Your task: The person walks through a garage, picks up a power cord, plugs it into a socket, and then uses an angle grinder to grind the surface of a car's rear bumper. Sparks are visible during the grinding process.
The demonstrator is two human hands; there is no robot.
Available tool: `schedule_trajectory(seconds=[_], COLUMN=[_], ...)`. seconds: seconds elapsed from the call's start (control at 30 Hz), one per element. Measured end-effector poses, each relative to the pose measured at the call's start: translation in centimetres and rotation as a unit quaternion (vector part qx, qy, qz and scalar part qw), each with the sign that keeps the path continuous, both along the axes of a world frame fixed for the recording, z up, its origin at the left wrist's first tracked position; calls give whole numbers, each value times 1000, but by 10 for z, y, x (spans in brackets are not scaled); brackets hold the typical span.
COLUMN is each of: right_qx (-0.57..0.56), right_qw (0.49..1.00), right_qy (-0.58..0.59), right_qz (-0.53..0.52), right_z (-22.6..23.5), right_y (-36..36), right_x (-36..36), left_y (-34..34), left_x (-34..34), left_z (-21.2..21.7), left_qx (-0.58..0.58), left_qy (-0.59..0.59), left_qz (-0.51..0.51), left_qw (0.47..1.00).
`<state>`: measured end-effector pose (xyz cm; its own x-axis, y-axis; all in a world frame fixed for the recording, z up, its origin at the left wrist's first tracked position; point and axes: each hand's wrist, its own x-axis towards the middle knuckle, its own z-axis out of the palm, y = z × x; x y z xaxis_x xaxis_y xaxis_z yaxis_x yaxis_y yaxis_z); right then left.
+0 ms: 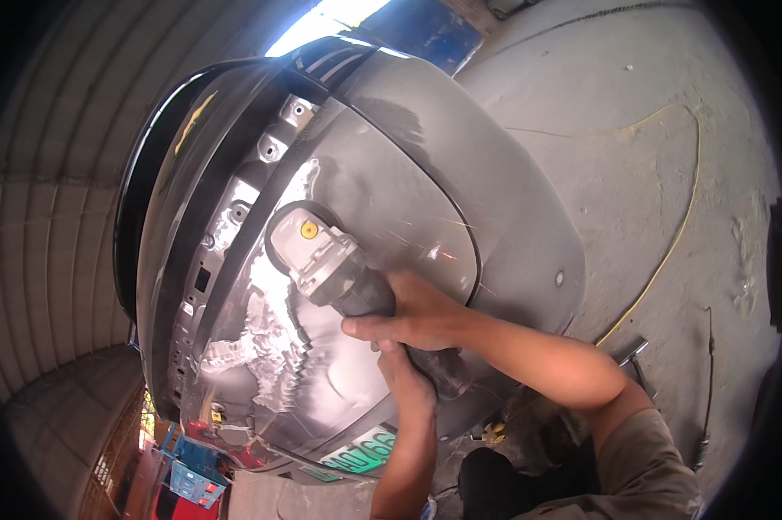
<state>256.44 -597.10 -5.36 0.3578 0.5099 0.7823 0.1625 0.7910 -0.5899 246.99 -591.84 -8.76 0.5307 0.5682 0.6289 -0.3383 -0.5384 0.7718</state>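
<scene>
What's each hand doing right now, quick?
Left hand: closed around the rear of the grinder.
Right hand: closed around the grinder's body, pressing it to the car panel.

A: Identify the type of location.

B: A vehicle body repair workshop. The rear body panel of a car (pixel 460 182) is sanded to bare metal in patches, and an angle grinder (pixel 321 256) throws sparks against it.

A: List supporting indicators.

B: Rough concrete floor (pixel 633 113), a yellow cable (pixel 668 234) trailing across it, a corrugated metal wall (pixel 35 260), and blue crates (pixel 187 472) at the lower left.
</scene>
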Motion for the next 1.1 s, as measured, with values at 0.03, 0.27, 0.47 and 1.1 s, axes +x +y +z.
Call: schedule_trajectory(seconds=[0.03,0.27,0.47,1.1], right_qx=[-8,-52,-14,-62], right_qw=[999,997,999,995], right_qy=[30,-47,38,-79], right_qz=[16,-11,34,7], right_z=[1,-3,-4,-36], right_y=[0,4,4,38], right_x=[1,-7,-19,-50], left_y=[2,24,20,40], left_x=[-1,-20,-31,-55], left_z=[0,-23,-13,-70], left_qx=[-11,10,-23,0], left_qy=[6,29,77,-30], left_qz=[-14,-3,-57,0], left_qw=[1000,1000,995,1000])
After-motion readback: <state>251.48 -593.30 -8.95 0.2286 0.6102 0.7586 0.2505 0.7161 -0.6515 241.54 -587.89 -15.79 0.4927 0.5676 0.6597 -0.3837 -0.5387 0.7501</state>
